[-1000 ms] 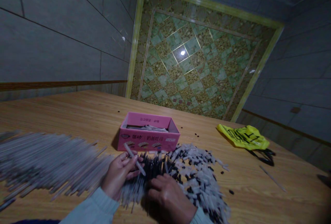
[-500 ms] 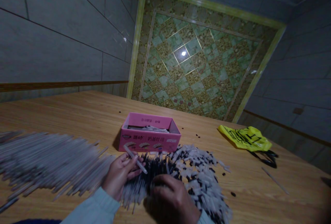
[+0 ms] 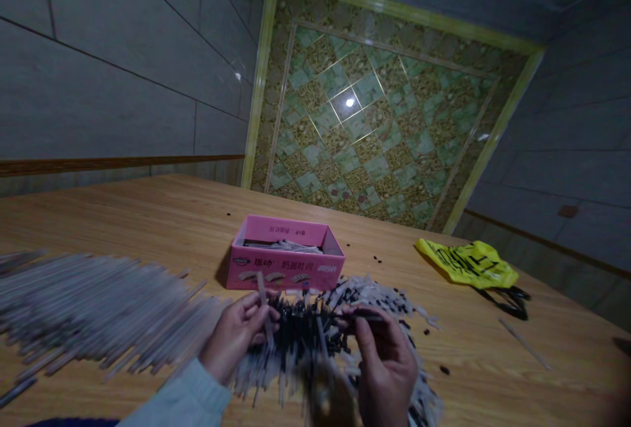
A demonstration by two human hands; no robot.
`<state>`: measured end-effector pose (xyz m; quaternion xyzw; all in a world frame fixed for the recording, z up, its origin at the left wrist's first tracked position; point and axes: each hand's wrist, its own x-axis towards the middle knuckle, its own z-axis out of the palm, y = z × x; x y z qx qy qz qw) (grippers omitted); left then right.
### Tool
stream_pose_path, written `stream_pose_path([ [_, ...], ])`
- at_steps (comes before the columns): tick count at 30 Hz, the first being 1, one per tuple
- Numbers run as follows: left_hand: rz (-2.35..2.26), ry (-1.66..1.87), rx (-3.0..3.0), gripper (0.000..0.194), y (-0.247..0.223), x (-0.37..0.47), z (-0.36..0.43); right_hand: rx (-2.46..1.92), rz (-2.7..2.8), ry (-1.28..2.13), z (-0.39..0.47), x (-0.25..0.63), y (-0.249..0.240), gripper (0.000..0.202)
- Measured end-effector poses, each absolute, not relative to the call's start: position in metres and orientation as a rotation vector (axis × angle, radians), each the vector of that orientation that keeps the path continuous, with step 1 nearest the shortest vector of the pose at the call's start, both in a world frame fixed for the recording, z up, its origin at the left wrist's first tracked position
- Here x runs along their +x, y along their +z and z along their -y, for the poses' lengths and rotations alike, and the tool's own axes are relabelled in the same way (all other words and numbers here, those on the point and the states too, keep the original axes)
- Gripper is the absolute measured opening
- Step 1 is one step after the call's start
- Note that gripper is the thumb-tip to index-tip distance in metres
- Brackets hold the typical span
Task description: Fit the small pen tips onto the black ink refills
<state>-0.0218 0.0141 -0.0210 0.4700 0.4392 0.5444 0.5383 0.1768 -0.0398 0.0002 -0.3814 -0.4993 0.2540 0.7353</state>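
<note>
While I watch the wooden table (image 3: pixel 148 217), left hand (image 3: pixel 236 335) pinching one thin grey tube (image 3: pixel 263 305) upright, right hand (image 3: pixel 389 364) gripping a dark refill (image 3: pixel 362 314) above the black-and-white pile (image 3: pixel 379 322), pink box (image 3: pixel 286 261) just behind, grey tube heap (image 3: pixel 98 309) to the left.

A pink box (image 3: pixel 286 261) is sitting on the tan woodgrain table (image 3: pixel 148 223); right of the box, a yellow bag (image 3: pixel 466 261) is showing black print.

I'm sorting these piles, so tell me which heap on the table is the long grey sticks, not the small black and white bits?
The long grey sticks fan out beside the left hand; the small bits lie by the right hand.
</note>
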Motion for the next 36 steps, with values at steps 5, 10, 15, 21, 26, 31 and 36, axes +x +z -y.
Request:
stream_pose_path([
  [5, -1.423, 1.184, 2.117, 0.032, -0.018, -0.019, 0.000, -0.878, 0.995, 0.525, 0.033, 0.187, 0.006, 0.016],
  [10, -1.555, 0.976, 2.366, 0.044, -0.018, -0.016, 0.005, -0.906, 1.009, 0.559, 0.031, 0.191, 0.005, 0.018],
  [15, -1.574, 0.925, 2.403, 0.042, -0.018, -0.016, 0.003, -0.939, 1.048, 0.533, 0.031, 0.191, 0.001, 0.018],
  [21, -1.550, 0.899, 2.475, 0.051, -0.012, -0.016, 0.010, -0.965, 1.141, 0.558, 0.030, 0.189, -0.004, 0.017],
  [26, -1.393, 0.953, 2.562, 0.056, -0.010, -0.013, 0.014, -0.995, 1.354, 0.625, 0.027, 0.185, -0.008, 0.012],
  [31, -1.372, 1.116, 2.564, 0.051, -0.023, -0.015, 0.006, -1.036, 1.692, 0.539, 0.022, 0.194, -0.001, 0.020],
  [36, -1.486, 1.304, 2.335, 0.036, -0.033, -0.020, -0.007, -1.500, 1.941, 0.079, 0.012, 0.213, -0.008, 0.008],
])
